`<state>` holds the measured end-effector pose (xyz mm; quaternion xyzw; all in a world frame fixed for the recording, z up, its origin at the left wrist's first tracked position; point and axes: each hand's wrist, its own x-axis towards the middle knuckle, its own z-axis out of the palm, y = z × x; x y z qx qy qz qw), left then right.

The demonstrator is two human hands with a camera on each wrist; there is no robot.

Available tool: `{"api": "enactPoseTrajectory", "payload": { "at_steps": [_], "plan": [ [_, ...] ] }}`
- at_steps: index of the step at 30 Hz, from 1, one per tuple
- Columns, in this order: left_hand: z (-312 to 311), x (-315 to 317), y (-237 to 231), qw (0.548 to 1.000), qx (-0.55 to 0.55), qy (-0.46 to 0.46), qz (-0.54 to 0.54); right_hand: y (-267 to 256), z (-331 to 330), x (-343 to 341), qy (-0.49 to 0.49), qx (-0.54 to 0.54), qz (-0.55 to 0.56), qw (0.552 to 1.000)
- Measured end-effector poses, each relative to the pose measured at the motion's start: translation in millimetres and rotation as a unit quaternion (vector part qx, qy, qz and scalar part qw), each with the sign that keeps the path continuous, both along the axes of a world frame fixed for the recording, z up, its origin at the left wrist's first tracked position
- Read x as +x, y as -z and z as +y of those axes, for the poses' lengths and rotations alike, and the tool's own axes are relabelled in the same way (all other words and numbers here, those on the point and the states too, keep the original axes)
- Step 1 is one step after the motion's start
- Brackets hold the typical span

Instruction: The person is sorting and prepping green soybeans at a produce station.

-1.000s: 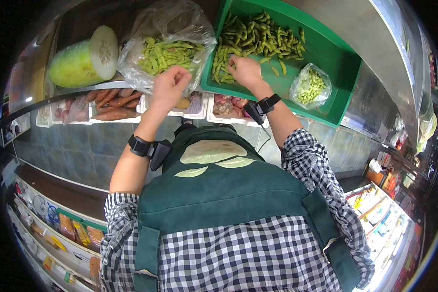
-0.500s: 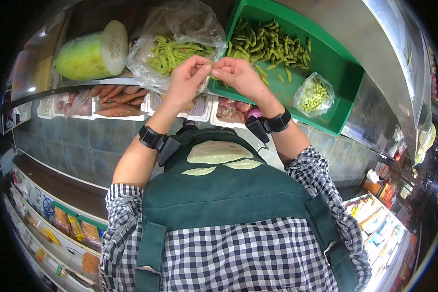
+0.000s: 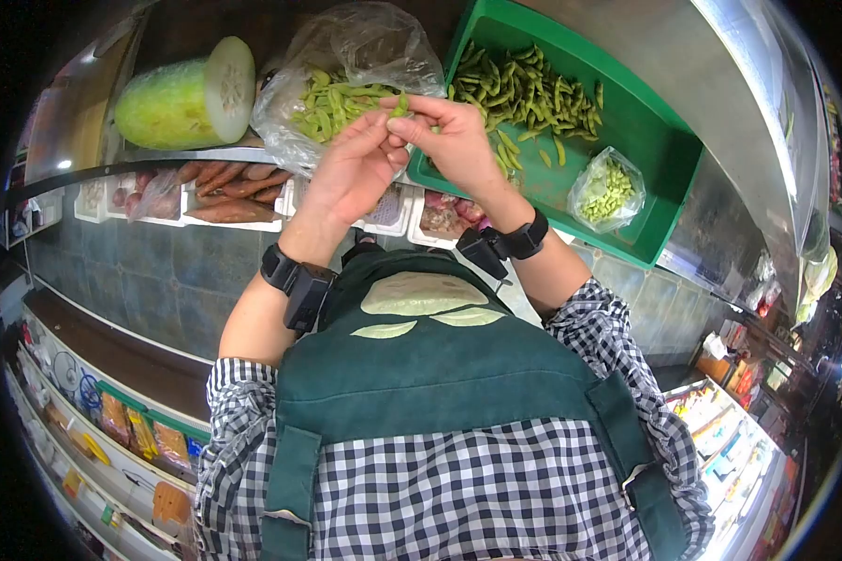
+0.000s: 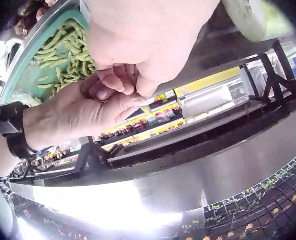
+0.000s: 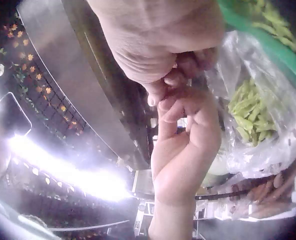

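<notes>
A green pod stands between the fingertips of my right hand, which pinches it over the plastic bag's right side. My left hand meets it from the left, fingers curled and pinching at the pod's lower end. In the left wrist view, a small green tip shows beneath the touching fingertips. The right wrist view has both hands' fingertips together, the pod hidden. An open plastic bag holds green pods. More pods lie in a green tray.
A small bag of shelled beans sits in the tray's right part. A cut winter melon lies left of the plastic bag. Below the counter edge are white boxes with sweet potatoes and onions.
My right hand has left the tray's pods and moved left to meet my left hand, which rose slightly rightward. A pod now shows upright between the fingers. The view has shifted slightly.
</notes>
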<state>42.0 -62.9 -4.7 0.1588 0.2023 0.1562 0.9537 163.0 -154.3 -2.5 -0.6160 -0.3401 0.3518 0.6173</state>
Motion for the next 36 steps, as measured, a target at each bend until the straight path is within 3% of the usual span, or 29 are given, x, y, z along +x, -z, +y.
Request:
{"api": "enactPoseTrajectory", "payload": {
  "at_steps": [3, 4, 5, 6, 8, 9, 11, 17, 30, 36],
  "plan": [
    [-1, 1, -1, 0.999, -0.033, 0.016, 0.005, -10, 2, -3, -0.022, 0.029, 0.030, 0.999],
    [1, 1, 4, 0.990, 0.124, 0.001, 0.067, -10, 1, 2, -0.014, -0.001, -0.089, 0.996],
    [3, 1, 7, 0.952, 0.277, -0.015, 0.127, -10, 0, 6, -0.006, -0.031, -0.206, 0.978],
    [6, 1, 5, 0.952, 0.277, -0.015, 0.128, -11, -1, 6, -0.006, -0.031, -0.205, 0.978],
    [14, 0, -4, 0.899, 0.417, 0.010, 0.135, -16, -3, 6, -0.037, -0.048, -0.440, 0.896],
    [18, -1, -5, 0.899, 0.416, 0.011, 0.135, -19, -5, 5, -0.036, -0.049, -0.440, 0.896],
    [26, -2, -8, 0.899, 0.415, 0.099, 0.094, -23, -6, 3, -0.056, -0.023, -0.457, 0.887],
    [30, -3, -14, 0.912, 0.374, 0.152, 0.070, -28, -9, 6, -0.085, -0.002, -0.471, 0.878],
    [26, 2, -17, 0.911, 0.387, 0.133, 0.051, -30, -6, 11, -0.103, -0.009, -0.483, 0.869],
    [22, 6, -11, 0.902, 0.416, 0.080, 0.086, -23, -1, 5, -0.082, -0.015, -0.500, 0.862]
  ]
}}
